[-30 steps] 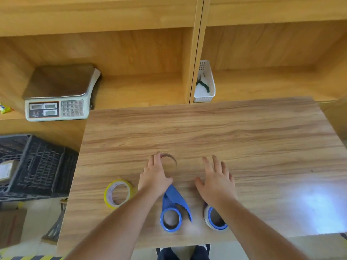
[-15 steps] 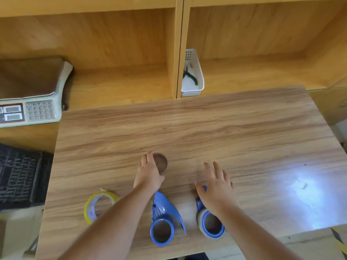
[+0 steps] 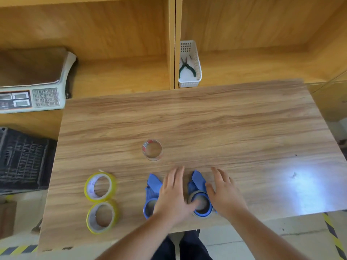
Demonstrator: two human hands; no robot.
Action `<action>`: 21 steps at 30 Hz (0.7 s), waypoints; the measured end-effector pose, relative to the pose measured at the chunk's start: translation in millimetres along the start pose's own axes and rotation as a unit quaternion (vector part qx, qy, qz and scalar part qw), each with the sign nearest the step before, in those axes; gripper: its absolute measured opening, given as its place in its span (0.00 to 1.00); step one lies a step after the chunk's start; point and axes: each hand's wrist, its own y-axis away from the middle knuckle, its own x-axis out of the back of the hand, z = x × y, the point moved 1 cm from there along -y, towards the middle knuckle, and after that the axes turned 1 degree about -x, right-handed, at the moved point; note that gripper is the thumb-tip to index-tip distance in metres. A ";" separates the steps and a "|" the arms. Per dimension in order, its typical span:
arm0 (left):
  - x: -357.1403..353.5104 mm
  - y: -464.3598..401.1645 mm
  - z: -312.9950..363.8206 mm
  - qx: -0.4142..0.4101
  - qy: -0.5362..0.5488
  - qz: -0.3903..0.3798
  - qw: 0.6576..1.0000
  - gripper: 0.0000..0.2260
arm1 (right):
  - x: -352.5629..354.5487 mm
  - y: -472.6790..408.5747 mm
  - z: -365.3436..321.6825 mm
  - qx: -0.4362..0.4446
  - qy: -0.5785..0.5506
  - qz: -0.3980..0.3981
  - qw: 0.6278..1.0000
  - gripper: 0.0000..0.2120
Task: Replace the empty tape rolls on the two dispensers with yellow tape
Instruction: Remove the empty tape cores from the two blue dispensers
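Two blue tape dispensers lie side by side near the table's front edge. My left hand (image 3: pixel 173 196) hovers with spread fingers over the left dispenser (image 3: pixel 152 190) and reaches across toward the right dispenser (image 3: pixel 199 190), its thumb at the brown core there. My right hand (image 3: pixel 224 194) rests open against that dispenser's right side. An empty roll core (image 3: pixel 152 150) stands alone further back in the middle of the table. Two yellow tape rolls lie flat at the front left, one (image 3: pixel 100 186) behind the other (image 3: pixel 102 216).
The wooden table (image 3: pixel 225 128) stands before wooden shelving. A weighing scale (image 3: pixel 32 81) sits on the left shelf. A white basket (image 3: pixel 190 64) with green pliers stands by the shelf divider. A black crate (image 3: pixel 22 158) is on the floor at left.
My left hand let go of the empty core and moved back toward me onto the dispensers. The right hand shifted slightly to the right dispenser's side. The view tilted, showing a second yellow roll.
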 end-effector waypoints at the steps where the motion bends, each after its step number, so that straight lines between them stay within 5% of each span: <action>1: -11.0 8.3 4.7 -0.001 0.002 -0.002 1.000 0.49 | -1.3 3.9 3.8 0.003 0.001 -0.005 1.000 0.29; 10: -72.1 42.2 27.7 0.091 -0.041 -0.034 0.994 0.54 | -18.7 33.7 27.3 -0.002 -0.047 -0.053 0.997 0.24; 21: -81.8 35.9 30.7 0.099 -0.062 -0.046 0.992 0.42 | -26.2 41.8 49.0 0.013 -0.027 -0.060 0.998 0.18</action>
